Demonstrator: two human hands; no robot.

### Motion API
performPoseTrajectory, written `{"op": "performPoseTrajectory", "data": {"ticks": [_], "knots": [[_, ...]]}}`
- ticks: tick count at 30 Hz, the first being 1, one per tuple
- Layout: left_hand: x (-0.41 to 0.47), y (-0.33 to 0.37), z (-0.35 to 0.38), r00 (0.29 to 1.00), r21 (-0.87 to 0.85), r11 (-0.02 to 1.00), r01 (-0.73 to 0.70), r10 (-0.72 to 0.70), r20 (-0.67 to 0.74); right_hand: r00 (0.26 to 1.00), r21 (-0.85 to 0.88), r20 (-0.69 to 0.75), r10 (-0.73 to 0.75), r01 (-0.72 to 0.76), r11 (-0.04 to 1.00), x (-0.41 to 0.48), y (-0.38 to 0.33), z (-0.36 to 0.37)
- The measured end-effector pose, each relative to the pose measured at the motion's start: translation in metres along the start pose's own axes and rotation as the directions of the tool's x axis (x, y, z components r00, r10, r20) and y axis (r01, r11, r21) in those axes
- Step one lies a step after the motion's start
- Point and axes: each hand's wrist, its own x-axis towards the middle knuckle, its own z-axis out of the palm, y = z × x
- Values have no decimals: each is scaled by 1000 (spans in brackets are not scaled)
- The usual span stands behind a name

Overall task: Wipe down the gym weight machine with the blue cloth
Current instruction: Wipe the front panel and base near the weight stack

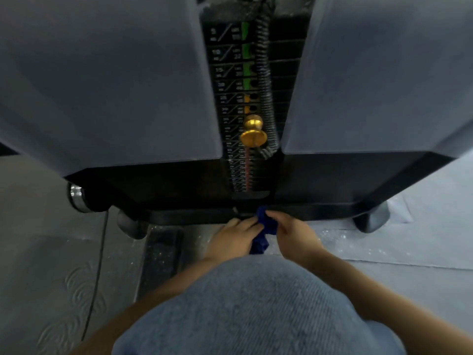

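Note:
The gym weight machine (115, 80) fills the upper view: two grey shroud panels flank a black weight stack (230, 73) with numbered plates, a gold selector pin (253, 131) and a coiled cord. Its black base (179, 190) runs across the middle. A bunched blue cloth (265, 230) sits low in front of the base, between my hands. My left hand (234, 239) holds its left side with fingers curled on it. My right hand (294, 233) pinches the cloth from the right. Most of the cloth is hidden by my fingers.
A thin black cable (98, 272) trails down the pale patterned floor at left. A chrome roller (76, 196) and grey feet (130, 224) stick out under the base. A dark strip (161, 254) lies on the floor. My blue-grey shirt (243, 311) blocks the lower view.

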Motion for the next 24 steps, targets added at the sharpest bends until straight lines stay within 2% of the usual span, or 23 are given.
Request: {"op": "performPoseTrajectory", "data": {"ticks": [3,6,8,13,15,18,19,21,24], "knots": [[26,38,-22,988,-189,970,-152,149,-31,994,249,-27,110,-99,963,-10,34,-38],[42,76,-41,982,-441,879,-182,187,-32,966,520,80,247,-251,816,-28,56,-85],[53,107,-50,979,-570,804,-169,205,0,951,558,92,295,-295,776,-43,71,-117],[78,184,-75,943,-621,770,-144,298,151,933,539,68,353,-332,774,-78,95,-196],[89,215,-88,935,-738,670,-76,306,181,940,594,26,339,-288,752,-91,96,-229],[107,256,-107,963,-836,548,7,221,153,950,611,-70,304,-200,766,-111,99,-278],[112,269,-113,963,-839,543,18,216,160,948,592,-98,301,-188,784,-119,102,-294],[117,292,-125,938,-786,618,-22,286,198,943,578,-140,303,-170,798,-138,111,-320],[125,335,-145,855,-719,685,-119,438,276,919,659,-233,318,-91,746,-165,129,-346]]}}
